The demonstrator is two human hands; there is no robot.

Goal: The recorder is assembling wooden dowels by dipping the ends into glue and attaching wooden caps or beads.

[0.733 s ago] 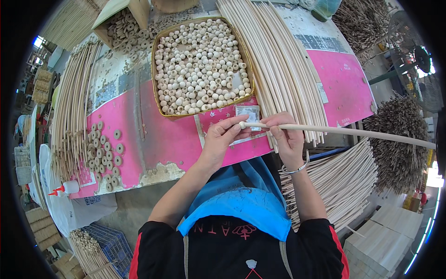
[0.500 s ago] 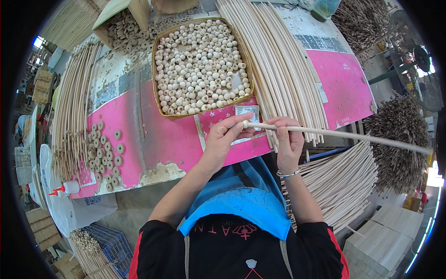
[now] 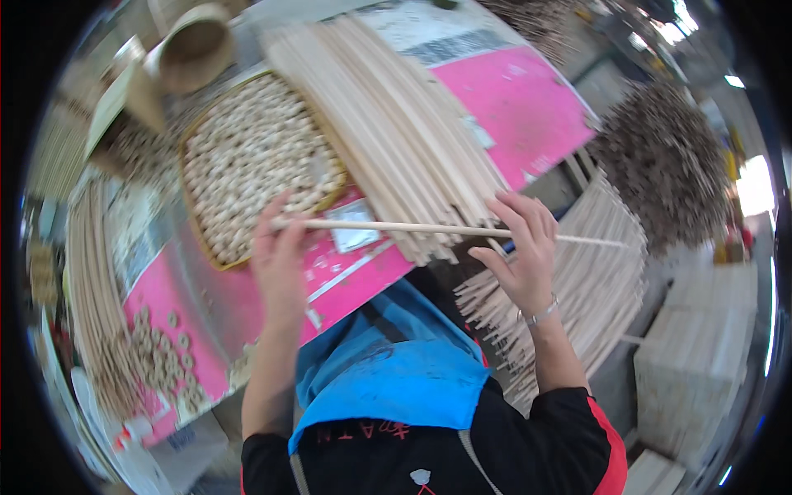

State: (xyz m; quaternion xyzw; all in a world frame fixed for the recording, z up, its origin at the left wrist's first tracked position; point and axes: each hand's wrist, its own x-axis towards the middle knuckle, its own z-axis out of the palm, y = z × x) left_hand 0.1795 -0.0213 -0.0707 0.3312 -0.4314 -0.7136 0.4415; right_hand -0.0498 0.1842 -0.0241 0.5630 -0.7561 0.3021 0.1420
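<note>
A slim pale wooden stick (image 3: 396, 226) lies almost level across the front of my body. Its left end is pinched in the fingers of my left hand (image 3: 279, 256), beside the tray's near edge; blur hides whether a bead sits on that end. My right hand (image 3: 528, 252) is around the right part of the stick with thumb and fingers spread apart, the shaft passing through the gap without a closed grip. A yellow-rimmed tray (image 3: 340, 191) of round wooden beads (image 3: 256, 157) is just beyond my left hand. Many similar sticks (image 3: 396, 124) lie on the table beyond my right hand.
Wooden rings (image 3: 165, 355) and another row of sticks (image 3: 95, 305) lie on the left of the pink-covered table (image 3: 520, 107). A large stick bundle (image 3: 569, 289) rests below the table's right side, near a dark bundle (image 3: 664, 161) and pale stacked boxes (image 3: 697, 363).
My view has turned to the right. The hands have moved apart: the left to the stick's end by the tray, the right farther along the shaft, its fingers now spread.
</note>
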